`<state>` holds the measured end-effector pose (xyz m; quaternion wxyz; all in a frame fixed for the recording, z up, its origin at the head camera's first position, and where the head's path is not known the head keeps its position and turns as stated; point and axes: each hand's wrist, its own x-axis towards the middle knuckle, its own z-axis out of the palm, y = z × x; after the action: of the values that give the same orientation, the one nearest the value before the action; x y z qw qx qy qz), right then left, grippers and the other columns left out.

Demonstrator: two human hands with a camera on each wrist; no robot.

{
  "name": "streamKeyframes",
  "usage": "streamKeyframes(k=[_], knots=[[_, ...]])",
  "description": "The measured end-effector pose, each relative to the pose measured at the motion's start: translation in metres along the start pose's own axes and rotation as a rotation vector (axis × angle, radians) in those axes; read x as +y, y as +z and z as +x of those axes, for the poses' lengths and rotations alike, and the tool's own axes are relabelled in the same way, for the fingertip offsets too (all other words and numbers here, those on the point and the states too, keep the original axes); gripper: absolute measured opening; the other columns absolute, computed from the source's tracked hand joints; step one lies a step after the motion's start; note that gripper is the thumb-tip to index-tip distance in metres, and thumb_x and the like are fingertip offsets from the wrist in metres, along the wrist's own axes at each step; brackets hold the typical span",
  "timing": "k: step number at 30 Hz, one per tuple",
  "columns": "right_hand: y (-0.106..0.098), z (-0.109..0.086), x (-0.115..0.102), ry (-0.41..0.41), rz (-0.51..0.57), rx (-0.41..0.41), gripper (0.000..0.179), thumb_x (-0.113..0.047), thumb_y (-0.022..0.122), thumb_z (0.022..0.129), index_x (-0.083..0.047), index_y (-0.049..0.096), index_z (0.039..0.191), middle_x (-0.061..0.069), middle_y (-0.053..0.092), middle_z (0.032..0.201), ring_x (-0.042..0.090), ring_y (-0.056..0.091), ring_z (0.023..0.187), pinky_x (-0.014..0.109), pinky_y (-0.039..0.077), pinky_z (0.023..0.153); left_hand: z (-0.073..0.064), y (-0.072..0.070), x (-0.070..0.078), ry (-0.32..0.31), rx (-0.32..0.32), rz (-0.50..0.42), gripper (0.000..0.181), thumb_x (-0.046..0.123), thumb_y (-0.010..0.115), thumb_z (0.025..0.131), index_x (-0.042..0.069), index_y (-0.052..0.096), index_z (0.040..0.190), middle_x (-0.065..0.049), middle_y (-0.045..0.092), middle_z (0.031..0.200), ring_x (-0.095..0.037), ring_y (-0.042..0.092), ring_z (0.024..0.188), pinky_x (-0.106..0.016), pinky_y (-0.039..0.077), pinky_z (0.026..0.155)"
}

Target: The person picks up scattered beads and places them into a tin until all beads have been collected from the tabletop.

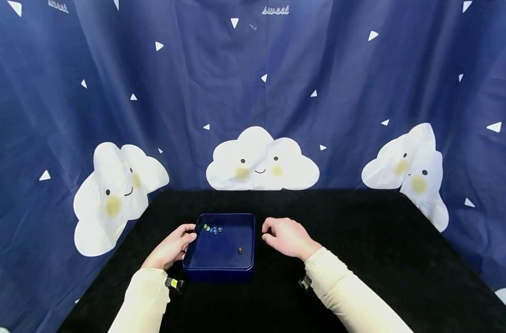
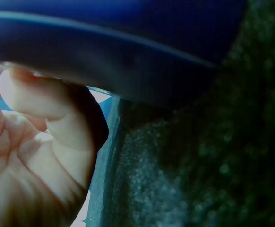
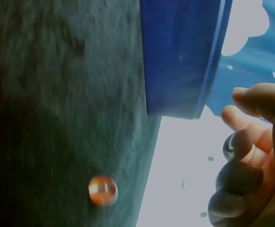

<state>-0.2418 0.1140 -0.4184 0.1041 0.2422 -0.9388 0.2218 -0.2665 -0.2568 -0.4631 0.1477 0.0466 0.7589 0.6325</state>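
A dark blue square box (image 1: 219, 259) with low sides stands on the black cloth. My left hand (image 1: 169, 247) grips its left side, thumb at the rim; curled fingers (image 2: 38, 99) lie against the outer wall in the left wrist view. Inside, several small glass marbles (image 1: 215, 232) cluster near the back left, green and blue. A brown marble (image 1: 240, 250) lies toward the front right. To the right of the box hovers my right hand (image 1: 288, 236), fingers loosely bent, thumb and index slightly apart. A glossy dark spot shows near one fingertip. An orange marble (image 3: 103, 191) lies on the cloth.
Black cloth (image 1: 386, 259) covers the table. Behind it and at both sides hangs a blue curtain (image 1: 344, 101) printed with white clouds and triangles. Small black devices sit at each wrist, one on the left (image 1: 175, 283) and one on the right (image 1: 305, 282).
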Motion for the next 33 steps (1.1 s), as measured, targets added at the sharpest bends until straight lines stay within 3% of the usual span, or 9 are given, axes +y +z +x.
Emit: streamKeyframes(k=[4,7,11,20,25,33], knots=[[-0.012,-0.004,0.013,0.075,0.031,-0.033,0.010,-0.031,0.074,0.088,-0.028,0.066,0.094,-0.017,0.053,0.063,0.000,0.052,0.043,0.033,0.049,0.062,0.002,0.001,0.001,-0.003,0.000,0.007,0.043,0.016,0.050,0.106,0.002,0.037,0.145,-0.007,0.047,0.087,-0.015,0.048,0.068,-0.027,0.048,0.055],[-0.019,-0.008,0.025,0.101,0.039,-0.051,0.010,-0.030,0.074,0.088,-0.029,0.065,0.092,-0.015,0.055,0.064,-0.001,0.053,0.047,0.034,0.049,0.064,0.003,0.001,0.003,-0.003,-0.002,0.009,0.043,0.016,0.051,0.106,0.003,0.037,0.145,-0.007,0.047,0.087,-0.016,0.048,0.068,-0.027,0.049,0.055],[-0.024,-0.015,0.038,0.099,-0.003,-0.069,0.011,-0.029,0.075,0.087,-0.031,0.065,0.089,-0.016,0.053,0.067,0.004,0.052,0.060,0.033,0.046,0.062,0.003,0.001,0.002,-0.008,-0.011,0.007,0.043,0.016,0.051,0.106,0.003,0.037,0.145,-0.008,0.048,0.088,-0.016,0.049,0.069,-0.028,0.050,0.055],[-0.023,-0.025,0.050,0.054,-0.011,-0.192,0.011,-0.027,0.073,0.085,-0.030,0.063,0.084,-0.022,0.059,0.060,0.002,0.051,0.058,0.031,0.045,0.061,0.003,-0.002,0.002,-0.012,-0.003,0.001,0.045,0.016,0.051,0.106,0.002,0.036,0.145,-0.008,0.049,0.089,-0.015,0.049,0.067,-0.028,0.049,0.054],[-0.023,-0.028,0.052,0.051,-0.016,-0.232,0.010,-0.028,0.074,0.084,-0.030,0.064,0.083,-0.022,0.063,0.064,0.001,0.053,0.059,0.030,0.046,0.062,0.002,-0.001,0.003,-0.017,-0.001,-0.001,0.044,0.015,0.050,0.106,0.002,0.035,0.146,-0.007,0.048,0.087,-0.014,0.048,0.066,-0.026,0.048,0.053],[-0.023,-0.035,0.055,0.075,-0.077,-0.284,0.018,-0.029,0.082,0.078,-0.030,0.064,0.081,-0.016,0.057,0.075,0.008,0.055,0.069,0.036,0.048,0.064,0.001,-0.001,0.004,-0.023,-0.007,-0.006,0.047,0.016,0.052,0.105,0.002,0.034,0.147,-0.008,0.049,0.088,-0.014,0.050,0.067,-0.026,0.049,0.053]])
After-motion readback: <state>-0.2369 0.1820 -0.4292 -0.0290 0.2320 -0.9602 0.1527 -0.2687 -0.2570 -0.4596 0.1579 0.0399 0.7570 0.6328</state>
